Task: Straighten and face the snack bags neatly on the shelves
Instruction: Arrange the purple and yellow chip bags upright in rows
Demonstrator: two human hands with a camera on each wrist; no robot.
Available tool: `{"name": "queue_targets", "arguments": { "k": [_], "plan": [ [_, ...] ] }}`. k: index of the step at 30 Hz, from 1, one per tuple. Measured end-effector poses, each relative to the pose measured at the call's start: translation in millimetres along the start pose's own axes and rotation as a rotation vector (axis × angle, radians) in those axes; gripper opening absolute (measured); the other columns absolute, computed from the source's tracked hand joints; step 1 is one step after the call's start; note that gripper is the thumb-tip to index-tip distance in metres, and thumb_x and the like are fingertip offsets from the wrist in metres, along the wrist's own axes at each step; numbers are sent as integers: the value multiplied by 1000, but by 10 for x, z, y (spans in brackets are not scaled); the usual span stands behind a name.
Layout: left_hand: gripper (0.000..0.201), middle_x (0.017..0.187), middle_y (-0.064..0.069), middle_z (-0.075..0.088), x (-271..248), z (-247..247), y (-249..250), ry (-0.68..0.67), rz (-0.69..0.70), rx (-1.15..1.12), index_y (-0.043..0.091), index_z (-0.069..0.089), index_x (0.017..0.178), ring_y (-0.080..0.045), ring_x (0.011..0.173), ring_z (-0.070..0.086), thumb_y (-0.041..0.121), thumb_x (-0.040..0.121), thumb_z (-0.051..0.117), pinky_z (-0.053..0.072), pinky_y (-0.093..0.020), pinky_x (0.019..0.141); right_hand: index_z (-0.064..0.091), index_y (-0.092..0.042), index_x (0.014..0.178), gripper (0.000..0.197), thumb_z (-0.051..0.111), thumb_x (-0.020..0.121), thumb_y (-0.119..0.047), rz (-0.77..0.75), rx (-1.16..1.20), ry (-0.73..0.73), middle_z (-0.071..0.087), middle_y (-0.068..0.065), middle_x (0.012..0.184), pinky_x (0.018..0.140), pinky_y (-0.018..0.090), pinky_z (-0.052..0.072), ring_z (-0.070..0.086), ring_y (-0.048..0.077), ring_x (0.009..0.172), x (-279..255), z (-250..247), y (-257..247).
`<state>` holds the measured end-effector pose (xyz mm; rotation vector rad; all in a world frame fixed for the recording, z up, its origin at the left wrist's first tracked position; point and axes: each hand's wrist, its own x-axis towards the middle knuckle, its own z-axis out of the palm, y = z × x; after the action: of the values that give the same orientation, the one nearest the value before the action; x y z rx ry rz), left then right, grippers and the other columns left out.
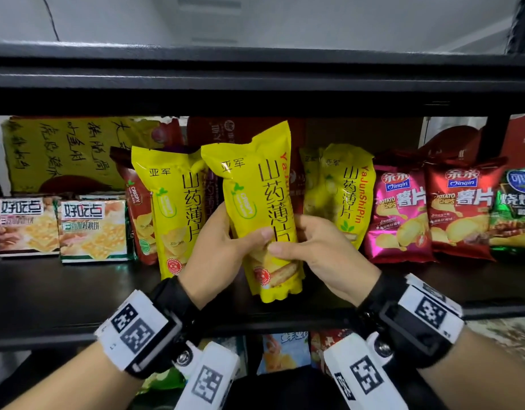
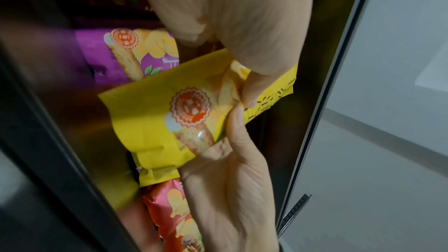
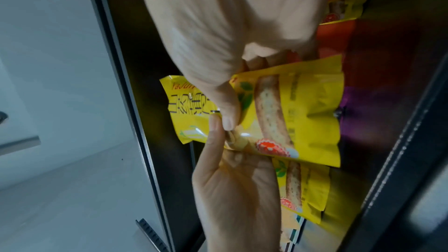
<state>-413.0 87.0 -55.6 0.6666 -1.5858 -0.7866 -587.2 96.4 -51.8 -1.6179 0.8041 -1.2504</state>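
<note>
bag: yellow chip bag [image 1: 257, 202] lifted off shelf [image 1: 63, 291], tilted, print outward, likely to square it
left hand [image 1: 217, 250]: thumb and fingers clamped on bag's lower left
right hand [image 1: 323, 247]: thumb and fingers pinching lower right
neighbours: other yellow bag [image 1: 169, 211] just beside, leaning

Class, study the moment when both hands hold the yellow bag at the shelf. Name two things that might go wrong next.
1. Both hands, left hand and right hand, pinch the held yellow bag low down; squeezing may crush the crisps.
2. It is tilted among upright neighbours; setting it back could topple the yellow bag on its left.
</note>
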Motion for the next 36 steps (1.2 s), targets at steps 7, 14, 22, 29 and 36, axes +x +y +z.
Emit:
{"name": "queue_targets", "arguments": {
  "k": [7, 14, 22, 29, 36],
  "plan": [
    [43, 104, 30, 70, 13, -119, 26, 52, 75, 356, 53, 60, 102, 9, 97, 66, 57, 67, 84, 52, -15, 80, 67, -5, 116, 36, 71, 82, 4, -25, -64, 5, 72, 13, 114, 90, 42, 57, 69, 30, 107, 115, 50, 83],
    [62, 108, 14, 61, 85, -295, 2, 235, 143, 655, 31, 44, 109, -13, 99, 61, 57, 67, 80, 48, -32, 77, 60, -19, 128, 55, 81, 78, -14, -117, -434, 443, 63, -3, 127, 96, 26, 46, 58, 8, 113, 139, -226, -129],
    [65, 113, -3, 63, 88, -291, -178, 285, 160, 813, 28, 33, 111, -37, 102, 65, 38, 74, 85, 49, -38, 74, 29, -6, 147, 91, 81, 78, -32, -127, -690, 970, 36, 13, 149, 111, 34, 26, 31, 28, 140, 307, -974, -135],
    [83, 113, 14, 51, 52, -286, -273, 320, 226, 782, 29, 26, 131, -29, 96, 69, 26, 75, 87, 45, -31, 73, 50, -5, 129, 64, 76, 82, -41, 12, -757, 890, 58, 5, 100, 88, 41, 49, 59, 30, 106, 399, -1257, 19],
    [97, 146, -2, 29, -22, -279, -357, 331, 300, 775, 25, 26, 144, -24, 132, 41, 4, 71, 87, 32, -19, 107, 25, -15, 49, 61, 73, 87, -20, -72, -841, 829, 25, 1, 48, 47, 32, 15, 24, 18, 46, 400, -1311, -2]
  ]
}}
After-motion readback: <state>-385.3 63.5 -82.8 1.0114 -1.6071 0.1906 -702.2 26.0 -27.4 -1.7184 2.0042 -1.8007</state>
